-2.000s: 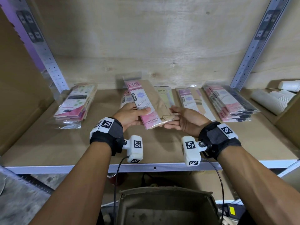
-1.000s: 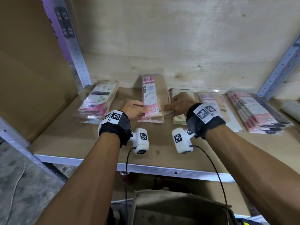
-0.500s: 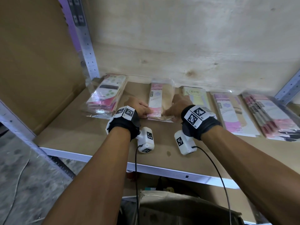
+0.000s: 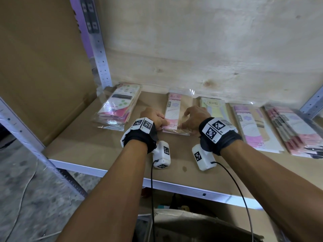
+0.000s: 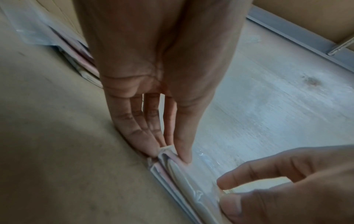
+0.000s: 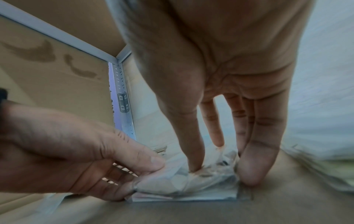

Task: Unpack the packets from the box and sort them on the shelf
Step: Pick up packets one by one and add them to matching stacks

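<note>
A pink ENE packet (image 4: 174,114) lies on top of a small pile of like packets on the wooden shelf (image 4: 90,149). My left hand (image 4: 162,122) pinches its near left corner between thumb and fingers, which the left wrist view shows close up on the packet edge (image 5: 168,157). My right hand (image 4: 185,123) holds the near right corner; its thumb presses the clear wrapper (image 6: 208,177) from above while the other fingers sit at the packet's right edge. The open box (image 4: 192,224) stands below the shelf, its inside hidden.
Other sorted piles lie in a row: a white-green-pink stack (image 4: 118,105) at left, a yellow-green ENE packet (image 4: 215,107), a purple-pink pile (image 4: 251,126) and a fanned pink stack (image 4: 293,130). A perforated metal upright (image 4: 97,49) and cardboard panel (image 4: 43,67) bound the left.
Both hands have brought the pink packet down from above the shelf onto the pink pile and still hold its near corners. The head view has swung left and closer.
</note>
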Demonstrator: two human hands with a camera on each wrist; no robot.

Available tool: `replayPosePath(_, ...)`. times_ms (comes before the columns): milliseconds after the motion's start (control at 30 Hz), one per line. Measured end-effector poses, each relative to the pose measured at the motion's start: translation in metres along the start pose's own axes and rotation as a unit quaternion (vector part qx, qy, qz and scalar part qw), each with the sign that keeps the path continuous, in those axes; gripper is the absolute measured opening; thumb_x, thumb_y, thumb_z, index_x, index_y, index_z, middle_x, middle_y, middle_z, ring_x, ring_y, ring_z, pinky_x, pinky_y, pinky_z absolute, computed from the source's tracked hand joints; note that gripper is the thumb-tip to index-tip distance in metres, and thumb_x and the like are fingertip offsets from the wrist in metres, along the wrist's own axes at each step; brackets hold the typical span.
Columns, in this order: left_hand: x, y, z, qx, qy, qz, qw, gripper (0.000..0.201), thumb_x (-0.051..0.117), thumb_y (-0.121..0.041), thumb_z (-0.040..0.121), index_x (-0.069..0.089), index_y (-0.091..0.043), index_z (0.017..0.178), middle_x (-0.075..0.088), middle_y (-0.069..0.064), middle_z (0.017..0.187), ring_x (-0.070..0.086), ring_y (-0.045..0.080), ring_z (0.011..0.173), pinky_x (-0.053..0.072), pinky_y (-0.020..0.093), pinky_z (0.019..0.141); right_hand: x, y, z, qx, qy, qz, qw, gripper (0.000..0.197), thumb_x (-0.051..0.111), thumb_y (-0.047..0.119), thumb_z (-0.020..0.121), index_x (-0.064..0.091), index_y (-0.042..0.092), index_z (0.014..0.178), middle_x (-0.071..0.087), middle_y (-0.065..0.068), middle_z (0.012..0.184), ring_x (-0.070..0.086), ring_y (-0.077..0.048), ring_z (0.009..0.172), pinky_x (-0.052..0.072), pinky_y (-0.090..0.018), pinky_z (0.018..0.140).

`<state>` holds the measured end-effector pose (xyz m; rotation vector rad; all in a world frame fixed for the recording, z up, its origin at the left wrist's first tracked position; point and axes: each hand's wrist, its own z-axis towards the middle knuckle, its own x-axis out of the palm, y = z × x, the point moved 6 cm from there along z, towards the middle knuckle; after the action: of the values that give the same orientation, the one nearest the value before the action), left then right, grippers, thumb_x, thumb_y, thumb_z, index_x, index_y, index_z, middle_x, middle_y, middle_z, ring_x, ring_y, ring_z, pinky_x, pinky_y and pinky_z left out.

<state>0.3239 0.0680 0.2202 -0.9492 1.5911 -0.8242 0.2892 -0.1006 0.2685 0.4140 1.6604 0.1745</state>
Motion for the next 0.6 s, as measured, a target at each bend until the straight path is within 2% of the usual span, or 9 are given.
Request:
replayPosePath(67,0.000,-0.001,-0.001,0.002,0.003,0.007,1.000,0.021,0.087,-0.012,0.070,0.070,-0.023,0.068,0.076,0.012,0.091,0.074,0.030,0.084,0.061,0.042,0.081,0.000,0.000,0.001,0.001,-0.005,-0.008,1.000,0.048,0.079,0.027,0.080,0.062,0.008,0.120,0.060,-0.012,0.121,0.061,-0.027,0.107,0.056,-0.035,0.088)
replayPosePath(133,-0.002,-0.005,-0.004,0.015,0.007,0.021,1.000,0.012,0.085,-0.023,0.075,0.073,-0.019,0.073,0.076,0.011,0.087,0.073,0.025,0.076,0.061,0.038,0.080,0.000,0.001,0.000,0.001,-0.002,-0.017,1.000,0.048,0.079,0.028,0.080,0.062,0.009,0.121,0.060,-0.011,0.122,0.061,-0.026,0.108,0.055,-0.035,0.088)
replayPosePath(200,-0.011,-0.014,-0.007,0.039,-0.015,0.029,0.999,0.019,0.079,-0.036,0.079,0.076,-0.017,0.081,0.075,0.007,0.081,0.068,0.020,0.066,0.061,0.035,0.075,-0.001,0.002,0.000,-0.010,0.002,-0.031,0.999,0.053,0.076,0.029,0.082,0.058,0.011,0.128,0.058,-0.011,0.128,0.058,-0.027,0.114,0.051,-0.034,0.090)
replayPosePath(300,-0.043,-0.023,-0.013,0.042,-0.070,0.012,0.997,0.036,0.071,-0.043,0.084,0.075,-0.013,0.103,0.074,0.008,0.099,0.071,0.025,0.089,0.059,0.040,0.087,-0.009,0.010,-0.001,-0.035,-0.010,-0.034,0.999,0.057,0.069,0.032,0.085,0.051,0.015,0.137,0.049,-0.010,0.141,0.050,-0.028,0.126,0.043,-0.034,0.095)
replayPosePath(400,-0.084,-0.023,-0.022,0.048,-0.122,0.026,0.991,0.032,0.067,-0.040,0.087,0.076,-0.016,0.106,0.073,0.006,0.111,0.066,0.027,0.106,0.050,0.030,0.098,-0.019,0.029,-0.001,-0.075,-0.030,-0.043,0.996,0.044,0.064,0.032,0.089,0.058,0.017,0.130,0.053,-0.007,0.141,0.045,-0.027,0.131,0.038,-0.035,0.101)
replayPosePath(433,-0.097,-0.020,-0.025,0.048,-0.141,0.033,0.988,0.029,0.066,-0.037,0.088,0.076,-0.016,0.106,0.072,0.005,0.113,0.065,0.026,0.108,0.047,0.026,0.096,-0.020,0.037,-0.001,-0.087,-0.031,-0.039,0.995,0.035,0.063,0.033,0.090,0.063,0.019,0.122,0.056,-0.005,0.138,0.047,-0.026,0.129,0.038,-0.033,0.099)
replayPosePath(500,-0.122,-0.013,-0.030,0.045,-0.177,0.045,0.982,0.025,0.065,-0.029,0.089,0.076,-0.012,0.105,0.072,0.008,0.115,0.065,0.028,0.108,0.048,0.028,0.096,-0.018,0.054,-0.003,-0.099,-0.025,-0.005,0.995,0.011,0.066,0.033,0.089,0.068,0.026,0.098,0.063,0.001,0.123,0.055,-0.020,0.112,0.035,-0.027,0.088)
replayPosePath(533,-0.133,-0.008,-0.032,0.037,-0.189,0.052,0.980,0.026,0.065,-0.026,0.089,0.076,-0.010,0.106,0.072,0.010,0.115,0.065,0.029,0.107,0.049,0.031,0.096,-0.013,0.063,-0.002,-0.105,-0.014,0.025,0.994,0.004,0.068,0.032,0.088,0.067,0.028,0.089,0.066,0.004,0.113,0.058,-0.018,0.101,0.037,-0.024,0.085)
replayPosePath(600,-0.153,0.003,-0.032,0.022,-0.203,0.069,0.976,0.032,0.066,-0.025,0.089,0.070,-0.006,0.114,0.070,0.012,0.117,0.065,0.031,0.107,0.050,0.036,0.097,0.002,0.080,0.002,-0.110,0.026,0.108,0.988,0.004,0.068,0.024,0.088,0.067,0.024,0.084,0.066,0.006,0.092,0.062,-0.017,0.084,0.050,-0.027,0.080)
